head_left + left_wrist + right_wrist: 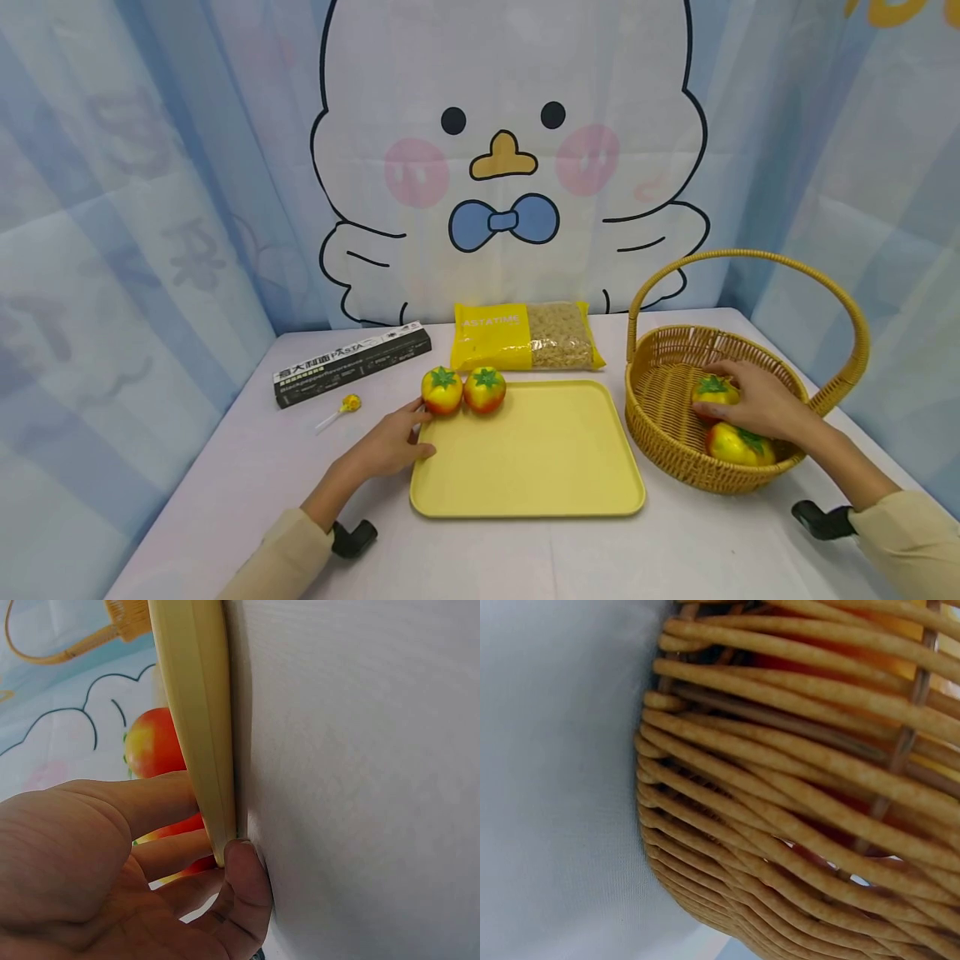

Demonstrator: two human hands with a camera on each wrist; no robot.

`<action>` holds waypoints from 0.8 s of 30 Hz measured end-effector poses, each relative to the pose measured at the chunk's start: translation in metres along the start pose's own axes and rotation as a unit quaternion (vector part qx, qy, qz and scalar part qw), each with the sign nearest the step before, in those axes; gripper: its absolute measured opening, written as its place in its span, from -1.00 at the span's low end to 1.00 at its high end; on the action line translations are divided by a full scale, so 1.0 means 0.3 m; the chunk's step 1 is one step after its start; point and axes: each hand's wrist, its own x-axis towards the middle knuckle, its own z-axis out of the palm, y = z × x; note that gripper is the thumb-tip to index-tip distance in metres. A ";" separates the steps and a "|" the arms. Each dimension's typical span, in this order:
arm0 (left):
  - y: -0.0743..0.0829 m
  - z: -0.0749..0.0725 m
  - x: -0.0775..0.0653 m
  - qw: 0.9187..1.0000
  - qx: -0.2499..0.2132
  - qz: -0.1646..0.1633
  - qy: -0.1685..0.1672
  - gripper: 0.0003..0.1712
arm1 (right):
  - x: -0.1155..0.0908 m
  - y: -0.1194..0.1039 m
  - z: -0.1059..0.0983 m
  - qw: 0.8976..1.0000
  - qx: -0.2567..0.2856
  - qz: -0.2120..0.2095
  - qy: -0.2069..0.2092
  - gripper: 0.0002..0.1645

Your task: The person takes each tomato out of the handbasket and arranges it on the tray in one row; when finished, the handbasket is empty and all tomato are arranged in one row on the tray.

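My left hand (395,439) rests at the left edge of the yellow tray (532,454), its fingers and thumb over the rim. Its far fingertips are beside the nearer of two red-yellow toy tomatoes (442,392) in the tray's back left corner; the other tomato (485,390) sits right next to it. In the left wrist view the fingers (169,855) lie against the tray's side, close to the table. My right hand (761,404) reaches into the wicker basket (660,425) and grips a toy tomato (715,390). Another red-yellow piece (738,446) lies beneath that hand.
A yellow pasta bag (491,336) lies behind the tray. To the left are a black pasta box (352,364) and a lollipop (349,404). The basket's tall handle (750,254) arches over it. In the right wrist view the basket wall (795,772) hides the hand.
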 end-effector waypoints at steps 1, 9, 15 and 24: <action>0.000 -0.001 0.000 1.000 0.000 0.000 0.000 -0.36 | 0.000 0.000 0.000 1.000 0.000 0.001 0.000 -0.12; -0.001 0.000 0.004 1.000 0.000 0.002 0.000 -0.36 | 0.001 0.008 0.000 1.000 0.002 0.017 -0.004 -0.10; 0.000 -0.002 0.004 1.000 0.000 0.000 0.000 -0.36 | 0.003 0.009 0.002 1.000 0.000 0.015 -0.002 -0.10; -0.004 0.003 0.007 1.000 0.004 0.002 0.002 -0.38 | 0.001 0.005 -0.001 1.000 0.000 0.017 -0.008 -0.10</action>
